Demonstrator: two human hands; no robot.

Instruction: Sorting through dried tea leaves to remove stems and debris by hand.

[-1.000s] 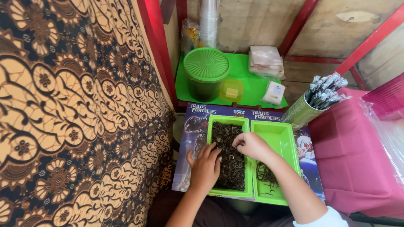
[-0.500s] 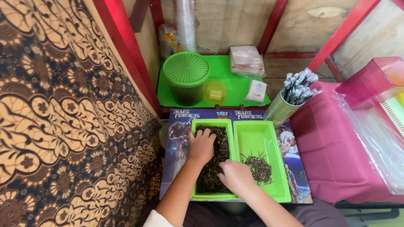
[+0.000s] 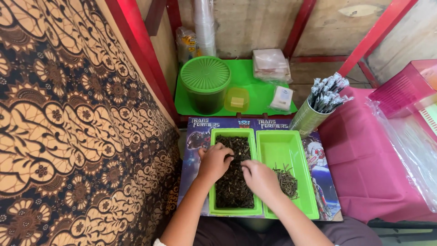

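While both hands worked left tray (image 3: 214,209), left hand (image 3: 214,160) lay on dark leaves (image 3: 233,187), fingers curled, tips pinching few bits at tray's upper middle. Right hand (image 3: 259,177) rested just beside, fingers bent down into same pile (grip hidden, cannot tell what they held). Right tray (image 3: 282,150) touched left tray, small heap of stems (image 3: 287,182) near its lower left. Both trays sat on printed mat (image 3: 327,200). Behind: lidded green tub (image 3: 205,82), tin of wrapped straws (image 3: 314,111), pink cloth (image 3: 364,173) on worktop.
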